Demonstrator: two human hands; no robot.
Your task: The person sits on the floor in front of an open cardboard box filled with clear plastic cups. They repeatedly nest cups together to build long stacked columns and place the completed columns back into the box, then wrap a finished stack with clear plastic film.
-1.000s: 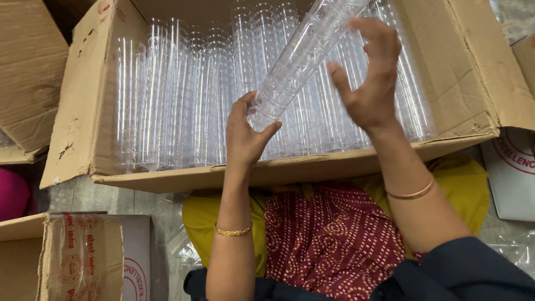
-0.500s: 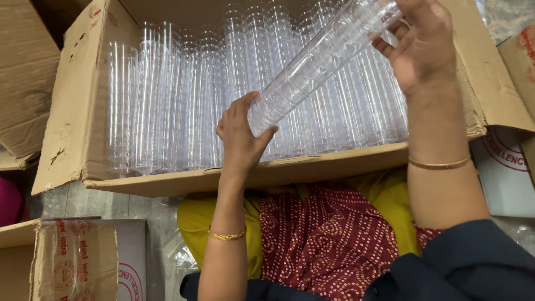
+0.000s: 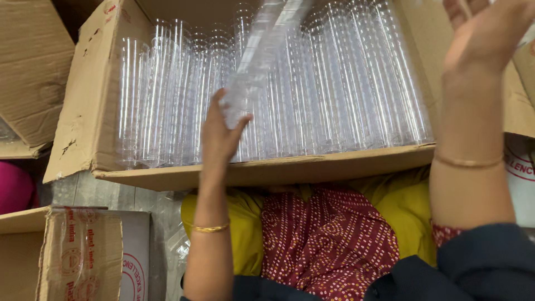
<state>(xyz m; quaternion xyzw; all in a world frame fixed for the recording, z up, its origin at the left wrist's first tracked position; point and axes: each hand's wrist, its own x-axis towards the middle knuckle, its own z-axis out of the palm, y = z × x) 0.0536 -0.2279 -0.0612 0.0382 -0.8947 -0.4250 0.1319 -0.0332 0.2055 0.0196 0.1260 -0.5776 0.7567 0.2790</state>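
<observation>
The left hand is raised over the near wall of a large open cardboard box, which rests tilted against the person's lap. Its fingers and thumb are curled around the lower end of a nested stack of clear plastic cups, gripping it firmly. The stack runs up and to the right from that hand, leaning at a steep angle, and its upper part is blurred, so the top end cannot be made out. It is held above the rows of identical clear cup stacks that fill the box side by side, lying lengthwise from the near wall toward the far wall. The right hand is lifted at the upper right of the view, over the right edge of the box, with its fingers spread and the palm turned inward; it holds nothing and is well apart from the lifted stack. Each wrist carries 1 thin gold bangle. The near wall of the box lies across a lap covered by yellow and red dotted cloth. A dark blue sleeve covers the right upper arm. To the left, a smaller cardboard carton with red printing stands on the floor, and another brown carton flap lies beyond it at the upper left.
</observation>
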